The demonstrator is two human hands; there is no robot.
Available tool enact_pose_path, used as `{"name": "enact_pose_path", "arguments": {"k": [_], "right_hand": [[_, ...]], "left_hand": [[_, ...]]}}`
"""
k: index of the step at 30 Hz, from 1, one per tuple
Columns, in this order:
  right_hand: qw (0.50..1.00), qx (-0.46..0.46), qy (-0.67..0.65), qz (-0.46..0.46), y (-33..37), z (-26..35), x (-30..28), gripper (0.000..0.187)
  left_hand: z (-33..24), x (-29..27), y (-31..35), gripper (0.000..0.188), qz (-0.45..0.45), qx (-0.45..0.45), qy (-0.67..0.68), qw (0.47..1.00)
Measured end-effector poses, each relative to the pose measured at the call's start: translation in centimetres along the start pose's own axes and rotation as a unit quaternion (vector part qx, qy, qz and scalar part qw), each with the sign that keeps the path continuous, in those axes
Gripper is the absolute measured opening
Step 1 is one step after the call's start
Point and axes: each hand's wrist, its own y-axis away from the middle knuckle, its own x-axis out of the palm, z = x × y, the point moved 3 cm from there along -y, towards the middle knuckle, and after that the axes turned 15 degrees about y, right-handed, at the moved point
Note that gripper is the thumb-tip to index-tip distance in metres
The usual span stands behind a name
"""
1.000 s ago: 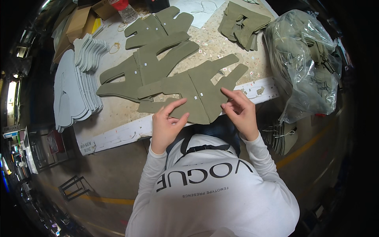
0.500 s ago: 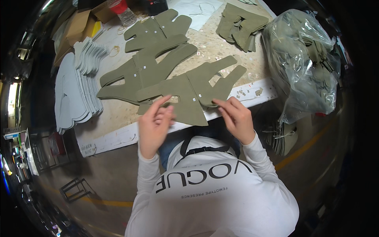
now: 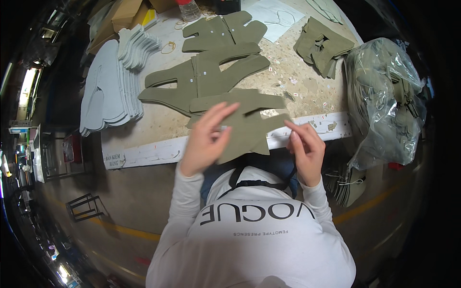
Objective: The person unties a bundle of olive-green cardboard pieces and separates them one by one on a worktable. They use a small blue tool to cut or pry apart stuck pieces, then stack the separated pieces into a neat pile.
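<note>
An olive-green cut-out fabric piece (image 3: 249,125) lies at the table's near edge, its lower corner hanging past the edge. My right hand (image 3: 309,152) pinches the end of one of its strips between thumb and fingertips. Over the piece's left part is my left hand (image 3: 207,140), fingers stretched and thumb apart; whether it touches the fabric I cannot tell. Just beyond lies a stack of similar olive pieces (image 3: 185,81) with small white labels. Another labelled olive stack (image 3: 216,34) sits farther back.
Pale grey cut pieces (image 3: 103,96) are stacked at the left of the table (image 3: 144,152). More olive pieces (image 3: 321,43) lie at the back right, beside a clear plastic bag (image 3: 384,101) full of olive pieces. A cardboard box (image 3: 127,14) and a red-lidded jar (image 3: 189,10) stand at the back.
The labelled face of the near olive piece no longer shows; a plain face does, and its strips have shifted. My right hand has moved the strip's end toward me. The whole view has shifted.
</note>
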Motion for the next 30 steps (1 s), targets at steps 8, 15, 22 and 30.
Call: {"name": "enact_pose_path", "arguments": {"k": [8, 15, 22, 30], "right_hand": [[0.982, -0.027, -0.165, 0.093, -4.2, -1.0, 4.4, 0.059], [0.979, 0.017, -0.186, 0.085, -4.0, -1.0, 6.4, 0.066], [0.987, -0.066, -0.019, 0.148, -4.3, 0.7, 5.0, 0.055], [0.982, -0.027, -0.174, 0.075, -4.4, 4.2, -5.5, 0.051]], "left_hand": [[2.5, -7.7, 3.1, 0.049, -0.116, -0.03, 0.044, 0.992], [3.8, -7.6, 3.7, 0.05, -0.128, -0.034, 0.052, 0.99], [3.3, -6.7, 3.1, 0.049, -0.113, -0.021, 0.074, 0.991], [2.6, -4.9, 2.8, 0.043, -0.105, -0.065, 0.048, 0.991]]}}
